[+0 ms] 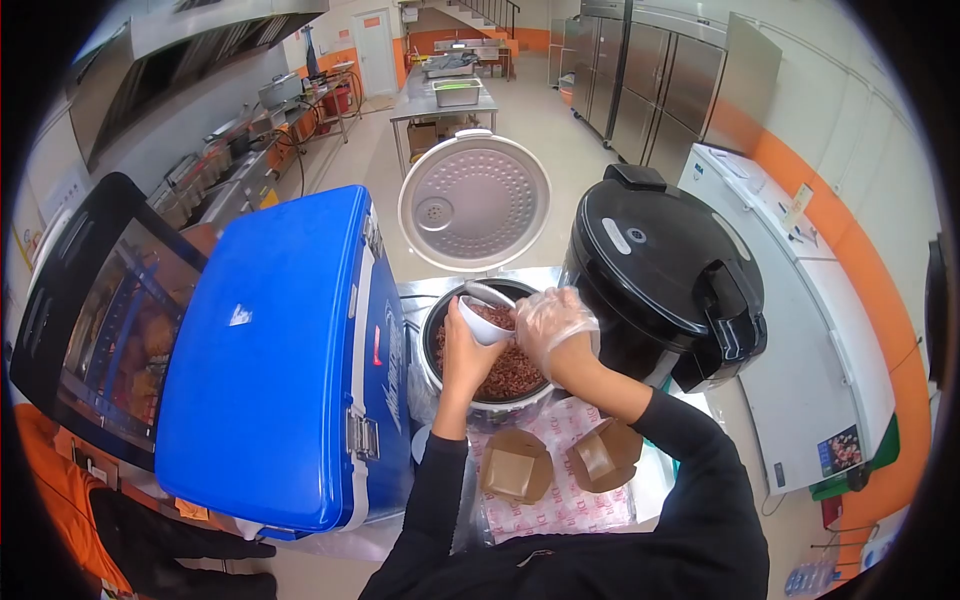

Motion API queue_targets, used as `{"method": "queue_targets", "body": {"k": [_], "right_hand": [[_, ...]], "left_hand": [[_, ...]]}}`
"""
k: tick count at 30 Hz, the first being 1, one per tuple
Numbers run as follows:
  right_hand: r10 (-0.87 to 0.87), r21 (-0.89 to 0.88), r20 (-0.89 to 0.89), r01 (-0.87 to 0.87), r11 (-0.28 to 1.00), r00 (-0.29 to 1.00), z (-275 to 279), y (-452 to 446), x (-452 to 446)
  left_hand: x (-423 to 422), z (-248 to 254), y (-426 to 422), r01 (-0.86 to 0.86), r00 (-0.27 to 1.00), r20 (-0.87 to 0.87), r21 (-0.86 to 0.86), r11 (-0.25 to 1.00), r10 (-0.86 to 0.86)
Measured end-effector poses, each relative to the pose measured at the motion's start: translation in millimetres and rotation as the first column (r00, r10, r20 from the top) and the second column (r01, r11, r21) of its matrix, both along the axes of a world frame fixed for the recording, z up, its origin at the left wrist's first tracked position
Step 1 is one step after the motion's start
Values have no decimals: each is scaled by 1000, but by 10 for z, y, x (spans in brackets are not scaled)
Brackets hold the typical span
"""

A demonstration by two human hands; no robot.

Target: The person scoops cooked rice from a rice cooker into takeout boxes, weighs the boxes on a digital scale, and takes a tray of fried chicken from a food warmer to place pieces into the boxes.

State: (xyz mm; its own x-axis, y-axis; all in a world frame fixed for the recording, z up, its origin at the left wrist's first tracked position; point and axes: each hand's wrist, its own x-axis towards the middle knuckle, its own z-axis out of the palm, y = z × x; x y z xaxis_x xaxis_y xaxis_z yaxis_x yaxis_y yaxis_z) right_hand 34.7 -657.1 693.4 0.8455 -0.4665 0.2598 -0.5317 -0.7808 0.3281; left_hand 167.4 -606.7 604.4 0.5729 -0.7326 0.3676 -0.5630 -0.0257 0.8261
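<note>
My left hand, bare, holds a small white bowl tilted above an open rice cooker. Reddish-brown cooked rice fills the cooker's pot. In a clear plastic glove, my right hand is closed at the bowl's right side. A grey spoon-like utensil lies across the top of the bowl and runs toward the right hand, whose fingers partly hide it. Some rice shows in the bowl. Two open brown paper boxes stand on printed paper in front of the cooker.
The raised cooker lid stands behind the pot. A large blue cooler box is close on the left, a closed black cooker on the right. Beyond that is a white chest freezer. A person in orange and black is at lower left.
</note>
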Motion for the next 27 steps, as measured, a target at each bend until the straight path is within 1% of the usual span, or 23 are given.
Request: {"method": "queue_targets", "body": {"k": [1, 4, 5, 6, 7, 8, 9, 12, 13, 14, 16, 17, 18, 19, 20, 21, 22, 23, 24, 26, 27], "right_hand": [[-15, -3, 49, 15, 1000, 999, 6, -10, -9], [51, -163, -52, -59, 985, 997, -126, 115, 33], [68, -110, -13, -69, 991, 998, -85, 60, 16], [5, -66, 21, -3, 998, 1000, -25, 51, -1], [-60, -17, 51, 61, 998, 997, 24, 52, -17], [-126, 34, 75, 124, 992, 989, 43, 48, -36], [-132, -83, 61, 136, 987, 989, -6, 89, -70], [-8, -123, -65, 0, 992, 998, -96, 262, -12], [78, -139, 29, -74, 988, 997, -110, 282, -30], [28, -78, 27, -25, 997, 999, -66, 257, -43], [-74, 48, 15, 73, 996, 997, 194, 221, -47], [-175, -45, 80, 179, 983, 981, 118, 120, -42], [-275, 143, 278, 244, 959, 920, 129, 55, -56], [-279, 330, 279, 181, 926, 919, 90, -77, -71], [-283, 504, 281, 110, 856, 917, -7, -226, -84], [-190, 606, 360, -74, 792, 914, -88, -263, -89], [-172, 668, 242, -35, 743, 955, -157, -300, -73], [-142, 720, 122, 11, 694, 982, -217, -330, -53], [-169, 706, 26, 102, 701, 985, -168, -270, -26], [-35, 729, 183, -111, 676, 983, -331, -365, -56], [-42, 791, 185, -123, 599, 982, -391, -461, -63]], "left_hand": [[-9, 12, 3, 6, 1000, -22, -8, 1000, -6], [-23, 5, 11, -9, 997, -77, -23, 1000, 7], [-21, -28, 28, -21, 997, -81, -32, 999, 18], [-28, -13, 59, -34, 996, -84, -42, 999, 31], [-47, -8, 112, -85, 996, -1, -25, 996, 85], [-60, 7, 125, -111, 994, 4, -30, 993, 111], [-81, 15, 139, -135, 991, 7, -32, 990, 135], [-116, -30, 94, -154, 988, -1, -38, 987, 154], [-137, -51, 78, -161, 987, -6, -32, 986, 161], [-141, -67, 72, -170, 985, -10, -28, 985, 170], [-102, -99, 108, -137, 990, -34, -22, 990, 136], [-65, -139, 112, -114, 993, -40, -29, 993, 113], [-39, -164, 122, -93, 995, -48, -37, 995, 91], [-27, -143, 140, -61, 993, -101, -42, 997, 57], [-24, -116, 136, -61, 993, -105, -79, 995, 53], [-31, -95, 135, -61, 993, -108, -113, 992, 49], [-44, -79, 139, -60, 993, -112, -147, 987, 44], [-56, -61, 145, -67, 995, -78, -148, 987, 56], [-50, -91, 135, -81, 994, -80, -151, 985, 69], [-42, -176, 135, -103, 992, -85, -147, 984, 91], [-41, -146, 184, -109, 994, -36, -154, 982, 105]]}}
